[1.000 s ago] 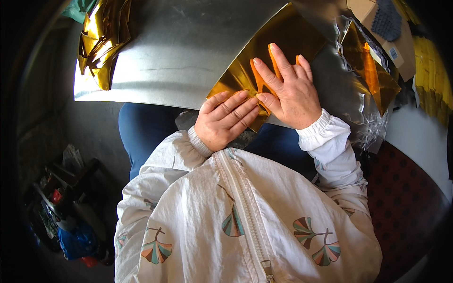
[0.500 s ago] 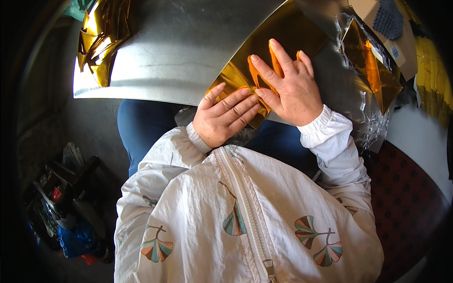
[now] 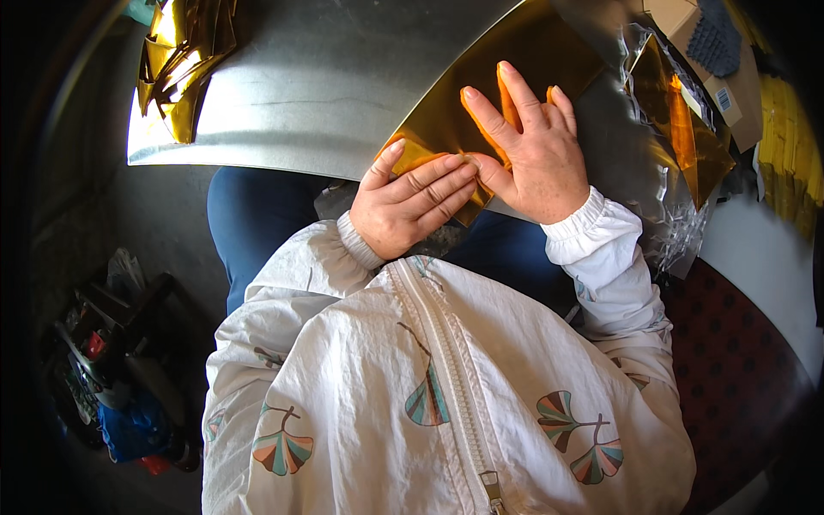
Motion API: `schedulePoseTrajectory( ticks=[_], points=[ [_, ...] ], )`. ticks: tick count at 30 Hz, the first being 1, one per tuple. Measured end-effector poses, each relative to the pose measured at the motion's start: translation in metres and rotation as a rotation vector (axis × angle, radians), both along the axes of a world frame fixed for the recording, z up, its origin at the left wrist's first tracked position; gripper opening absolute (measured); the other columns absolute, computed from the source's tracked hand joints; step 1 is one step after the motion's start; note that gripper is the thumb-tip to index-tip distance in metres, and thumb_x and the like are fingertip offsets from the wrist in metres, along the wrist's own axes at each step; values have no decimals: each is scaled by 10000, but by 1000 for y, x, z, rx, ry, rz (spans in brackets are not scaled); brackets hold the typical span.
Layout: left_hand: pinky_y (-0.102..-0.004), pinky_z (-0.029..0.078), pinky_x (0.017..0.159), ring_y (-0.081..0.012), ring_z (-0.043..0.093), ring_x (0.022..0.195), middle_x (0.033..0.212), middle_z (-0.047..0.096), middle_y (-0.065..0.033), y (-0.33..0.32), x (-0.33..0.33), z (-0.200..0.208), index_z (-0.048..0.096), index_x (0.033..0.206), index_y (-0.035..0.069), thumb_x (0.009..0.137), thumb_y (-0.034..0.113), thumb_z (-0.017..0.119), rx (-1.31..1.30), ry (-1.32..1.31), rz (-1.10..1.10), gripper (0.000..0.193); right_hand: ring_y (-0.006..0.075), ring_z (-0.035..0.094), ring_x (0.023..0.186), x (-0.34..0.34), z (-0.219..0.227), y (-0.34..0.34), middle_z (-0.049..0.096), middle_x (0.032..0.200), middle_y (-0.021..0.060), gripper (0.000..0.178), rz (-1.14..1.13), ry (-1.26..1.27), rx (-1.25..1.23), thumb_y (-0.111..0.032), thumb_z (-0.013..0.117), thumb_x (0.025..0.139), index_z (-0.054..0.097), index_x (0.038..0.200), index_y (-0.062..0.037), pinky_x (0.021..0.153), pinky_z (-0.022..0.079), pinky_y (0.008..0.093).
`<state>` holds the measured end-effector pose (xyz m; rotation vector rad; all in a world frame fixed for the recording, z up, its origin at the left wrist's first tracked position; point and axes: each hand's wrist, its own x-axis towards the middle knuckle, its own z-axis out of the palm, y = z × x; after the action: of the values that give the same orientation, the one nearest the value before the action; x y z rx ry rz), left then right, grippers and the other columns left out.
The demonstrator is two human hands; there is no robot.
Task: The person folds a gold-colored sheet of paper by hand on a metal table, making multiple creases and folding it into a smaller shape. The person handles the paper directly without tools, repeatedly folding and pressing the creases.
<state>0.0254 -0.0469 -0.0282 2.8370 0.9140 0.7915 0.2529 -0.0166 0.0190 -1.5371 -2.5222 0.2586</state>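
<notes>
A shiny gold foil sheet [image 3: 451, 90] lies at a slant on the metal tabletop, its near corner reaching the table's front edge. My left hand [image 3: 408, 202] rests on that near corner, fingers stretched out and pointing right, the thumb raised to the upper left. My right hand [image 3: 541, 163] lies on the same sheet with its fingers spread toward the far side. Its thumb meets the left fingertips over the foil. Orange reflections of the right fingers show in the foil's surface. What lies under the left palm is hidden.
Folded gold foil pieces [image 3: 180, 73] are piled at the table's left end. On the right are clear plastic wrapping with gold foil [image 3: 682, 129], a cardboard box [image 3: 730, 94] with a grey textured cloth [image 3: 714, 39], and yellow bundles [image 3: 788, 146]. A dark cluttered stand [image 3: 129, 369] is at lower left.
My right fingers have slid slightly farther up the sheet, and its thumb has come against the left fingertips. My left hand has shifted only slightly. The whole view has moved a little.
</notes>
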Motion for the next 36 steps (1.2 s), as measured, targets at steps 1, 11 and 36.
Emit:
schedulePoseTrajectory(
  ticks=[1, 11, 36],
  points=[
    [-509, 172, 1190, -121, 519, 1300, 1350, 600, 54, 0, 0, 0, 664, 1232, 186, 808, 162, 636, 4, 2, 1, 426, 378, 508, 1234, 0, 0, 0, 303, 1542, 183, 634, -1, 6, -3, -336, 645, 873, 436, 1469, -286, 1118, 250, 581],
    [-504, 223, 1174, -127, 525, 1294, 1347, 601, 48, 0, 1, 2, 662, 1233, 195, 845, 168, 625, -17, -14, 2, 390, 385, 489, 1254, 0, -2, 0, 304, 1541, 186, 650, -3, 13, 13, -367, 643, 860, 437, 1469, -274, 1112, 249, 588],
    [-510, 189, 1179, -140, 530, 1292, 1372, 581, 58, -3, 2, 1, 647, 1248, 231, 799, 162, 663, 10, 15, 25, 454, 383, 557, 1123, 0, -5, 0, 307, 1540, 187, 635, 5, 0, 43, -399, 625, 878, 431, 1473, -290, 1105, 261, 586]
  ],
)
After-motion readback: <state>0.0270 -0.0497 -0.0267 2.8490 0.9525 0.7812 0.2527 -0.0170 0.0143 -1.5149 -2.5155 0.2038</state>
